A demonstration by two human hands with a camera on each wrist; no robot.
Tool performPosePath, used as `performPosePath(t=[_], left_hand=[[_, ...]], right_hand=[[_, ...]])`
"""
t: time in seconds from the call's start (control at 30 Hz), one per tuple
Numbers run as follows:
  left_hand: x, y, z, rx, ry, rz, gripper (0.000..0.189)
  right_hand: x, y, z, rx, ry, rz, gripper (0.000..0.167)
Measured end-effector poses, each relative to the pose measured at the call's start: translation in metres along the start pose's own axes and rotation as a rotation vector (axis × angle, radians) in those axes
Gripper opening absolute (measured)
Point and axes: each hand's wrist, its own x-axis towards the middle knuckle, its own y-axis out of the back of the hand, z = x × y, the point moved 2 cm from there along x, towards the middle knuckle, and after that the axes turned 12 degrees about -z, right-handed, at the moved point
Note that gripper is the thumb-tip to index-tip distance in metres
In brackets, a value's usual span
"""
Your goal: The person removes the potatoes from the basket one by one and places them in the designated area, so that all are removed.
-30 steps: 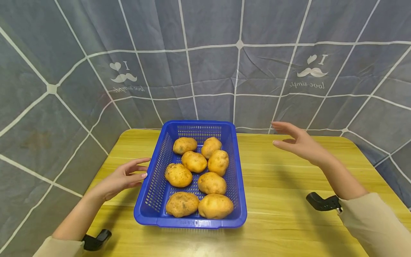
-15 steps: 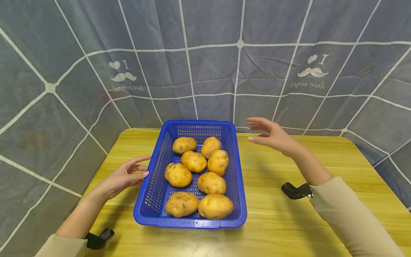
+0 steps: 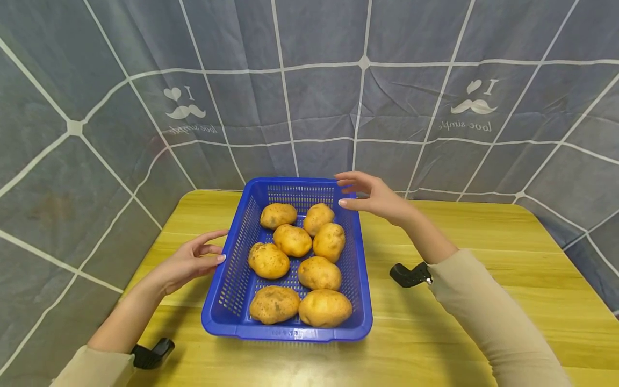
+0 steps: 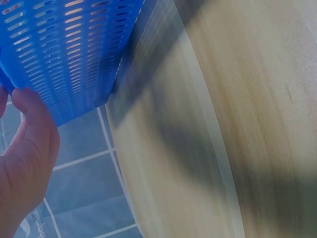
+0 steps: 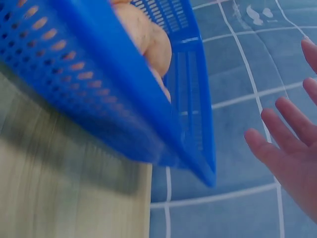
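Note:
A blue plastic basket (image 3: pixel 360 269) with slotted walls stands on the table in the head view. Several yellow-brown potatoes (image 3: pixel 319 273) lie loose inside it. On its left side, my left hand (image 3: pixel 186 263) touches the rim with thumb and fingertips, the fingers relaxed. In the left wrist view the thumb (image 4: pixel 32 114) meets the rim's edge; most other fingers are hidden. My right hand (image 3: pixel 374 199) hovers at the basket's far right corner, fingers extended and holding nothing. The right wrist view has its spread fingers (image 5: pixel 282 129) apart from the basket rim (image 5: pixel 143 99).
The yellow wood-grain table (image 3: pixel 435 236) extends on both sides of the basket. Behind it hangs a grey cloth (image 3: pixel 319 107) with white grid lines and mirrored lettering. A black device (image 3: pixel 410 274) sits on the right wrist, another black device (image 3: pixel 153 353) on the left.
My right hand has moved left across the table from the right side to the basket's far right corner. The left hand stays almost still at the left rim. Basket and potatoes keep their places.

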Motion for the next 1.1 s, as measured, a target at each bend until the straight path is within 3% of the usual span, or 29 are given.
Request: performPosePath(t=[0.4, 0.77, 0.93, 1.1], left_hand=[[0.006, 0.000, 0.002, -0.036, -0.007, -0.034, 0.073], [0.007, 0.002, -0.003, -0.057, -0.033, -0.060, 0.074], [0.007, 0.002, -0.004, -0.075, -0.041, -0.066, 0.073], [0.007, 0.002, -0.006, -0.092, -0.058, -0.072, 0.073]], right_hand=[[0.043, -0.035, -0.011, 0.004, 0.050, -0.128, 0.054], [0.070, -0.072, -0.013, -0.015, 0.033, -0.335, 0.056], [0.079, -0.080, -0.006, -0.018, -0.007, -0.372, 0.058], [0.087, -0.084, 0.005, -0.021, -0.050, -0.360, 0.061]])
